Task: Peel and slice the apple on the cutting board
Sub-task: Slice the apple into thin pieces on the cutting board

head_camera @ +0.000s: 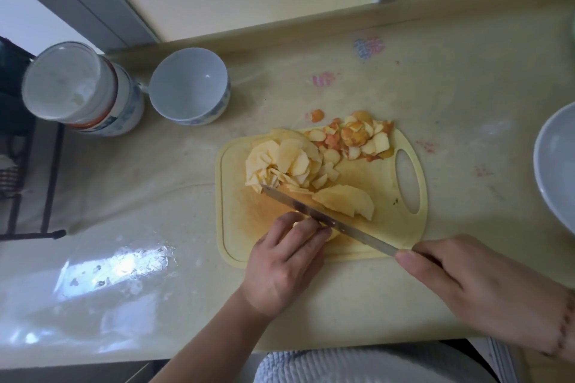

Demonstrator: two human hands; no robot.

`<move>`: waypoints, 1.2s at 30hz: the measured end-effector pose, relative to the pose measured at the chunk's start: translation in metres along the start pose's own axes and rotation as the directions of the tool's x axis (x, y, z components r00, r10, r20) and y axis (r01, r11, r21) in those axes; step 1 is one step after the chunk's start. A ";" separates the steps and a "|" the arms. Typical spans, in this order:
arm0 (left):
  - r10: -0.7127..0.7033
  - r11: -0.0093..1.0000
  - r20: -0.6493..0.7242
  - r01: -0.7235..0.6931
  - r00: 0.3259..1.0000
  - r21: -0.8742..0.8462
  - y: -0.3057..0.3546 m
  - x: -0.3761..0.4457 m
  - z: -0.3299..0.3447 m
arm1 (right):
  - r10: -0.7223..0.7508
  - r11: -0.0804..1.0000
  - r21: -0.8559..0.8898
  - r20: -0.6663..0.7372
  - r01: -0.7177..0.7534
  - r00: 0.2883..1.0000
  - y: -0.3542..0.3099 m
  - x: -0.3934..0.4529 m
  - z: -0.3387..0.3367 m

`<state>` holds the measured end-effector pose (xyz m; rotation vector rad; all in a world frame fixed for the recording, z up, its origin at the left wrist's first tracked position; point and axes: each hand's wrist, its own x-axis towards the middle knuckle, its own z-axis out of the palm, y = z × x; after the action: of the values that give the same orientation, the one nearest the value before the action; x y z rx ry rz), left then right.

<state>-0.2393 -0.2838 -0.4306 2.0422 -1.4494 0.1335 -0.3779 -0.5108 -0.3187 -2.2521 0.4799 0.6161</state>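
A pale yellow cutting board lies on the counter. At its far left sits a heap of thin peeled apple slices; red-orange peel scraps pile at its far edge. A peeled apple wedge lies mid-board. My right hand grips the handle of a long knife, whose blade slants across the board. My left hand has its fingers curled over a small apple piece at the board's near side, right against the blade; most of that piece is hidden.
A white bowl and a lidded jar stand at the back left. Another pale bowl is cut off by the right edge. A black rack borders the counter on the left. One peel scrap lies off the board.
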 end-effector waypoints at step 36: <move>-0.011 1.000 -0.027 0.011 1.000 -0.006 0.004 0.000 0.001 | 0.001 1.000 -0.004 -0.006 -0.001 1.000 -0.008 0.005 -0.002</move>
<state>-0.2432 -0.2852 -0.4300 2.0352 -1.4207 0.1513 -0.3695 -0.5079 -0.3153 -2.2577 0.4835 0.6119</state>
